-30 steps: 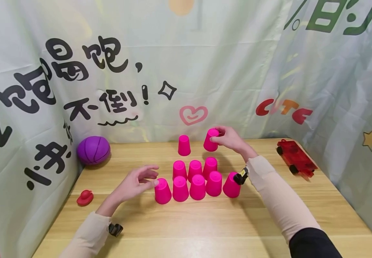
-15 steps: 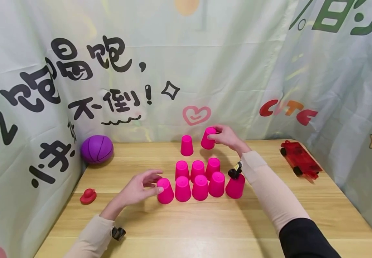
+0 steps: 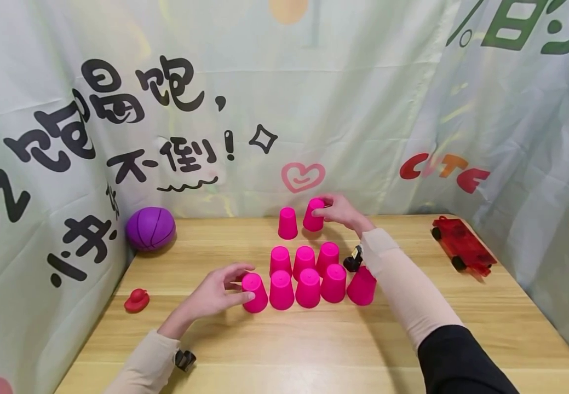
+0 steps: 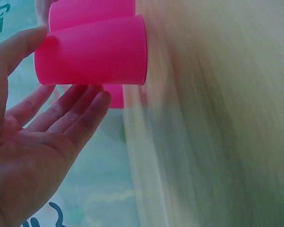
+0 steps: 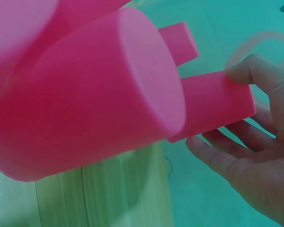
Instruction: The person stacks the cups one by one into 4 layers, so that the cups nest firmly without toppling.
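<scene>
Near the back of the table, my right hand [image 3: 339, 210] grips an upside-down pink cup [image 3: 312, 216], slightly tilted, between thumb and fingers. Just left of it stands another upside-down pink cup [image 3: 287, 224]. In the right wrist view, the gripped cup [image 5: 217, 101] is partly hidden behind a nearer cup [image 5: 94, 94]. My left hand [image 3: 220, 293] reaches round the leftmost cup [image 3: 256, 294] of the front row. In the left wrist view, the thumb presses one side of that cup [image 4: 92, 52] and the fingers lie along its far side.
Behind the front row stand three more upside-down pink cups [image 3: 304, 260]. A purple ball [image 3: 150, 229] sits at the back left and a small red hat-shaped toy [image 3: 137, 300] at the left. A red toy car [image 3: 463, 244] lies at the right. Printed cloth [image 3: 353, 109] borders the table.
My right hand has carried its cup left, closer to the standing back cup, and a little lower. My left hand has come further round the leftmost front cup. The head view has shifted slightly.
</scene>
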Available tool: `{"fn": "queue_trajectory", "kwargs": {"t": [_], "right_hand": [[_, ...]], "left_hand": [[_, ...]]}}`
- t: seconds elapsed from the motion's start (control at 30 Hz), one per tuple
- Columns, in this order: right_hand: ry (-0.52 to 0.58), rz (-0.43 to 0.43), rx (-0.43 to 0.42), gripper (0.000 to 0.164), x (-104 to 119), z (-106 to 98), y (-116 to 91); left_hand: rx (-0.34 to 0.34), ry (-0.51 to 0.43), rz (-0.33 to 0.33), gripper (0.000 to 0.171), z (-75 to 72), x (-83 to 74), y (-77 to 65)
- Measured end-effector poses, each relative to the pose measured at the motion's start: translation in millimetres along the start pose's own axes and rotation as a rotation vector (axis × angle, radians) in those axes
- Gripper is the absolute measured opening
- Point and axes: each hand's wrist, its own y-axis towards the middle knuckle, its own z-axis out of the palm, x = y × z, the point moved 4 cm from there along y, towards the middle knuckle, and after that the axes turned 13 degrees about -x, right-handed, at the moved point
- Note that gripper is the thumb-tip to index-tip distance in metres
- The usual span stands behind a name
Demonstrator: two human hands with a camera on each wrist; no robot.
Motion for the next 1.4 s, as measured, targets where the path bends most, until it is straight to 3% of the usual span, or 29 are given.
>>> {"fn": "queue_trajectory", "kwargs": {"t": [0.3,0.7,1.0,1.23,1.4], "right_hand": [[-0.015,0.024,0.044,0.056,-3,12,3],[-0.107,-0.028,0.127,0.046,-5,17,8],[-0.206,-0.047,0.139,0.052,-5,18,10],[-0.213,-0.052,0.144,0.055,-6,18,11],[-0.203,-0.043,0.156,0.060,-7,19,10]], "left_hand": [[0.001,0.000,0.013,0.055,3.0,2.6,0.1],[-0.003,-0.015,0.013,0.053,3.1,2.3,-0.3],[-0.007,-0.025,-0.013,0.054,3.2,3.7,-2.4],[-0.008,-0.023,0.002,0.052,3.2,2.6,-2.9],[-0.014,-0.053,-0.025,0.052,4.8,4.5,-3.4]]}}
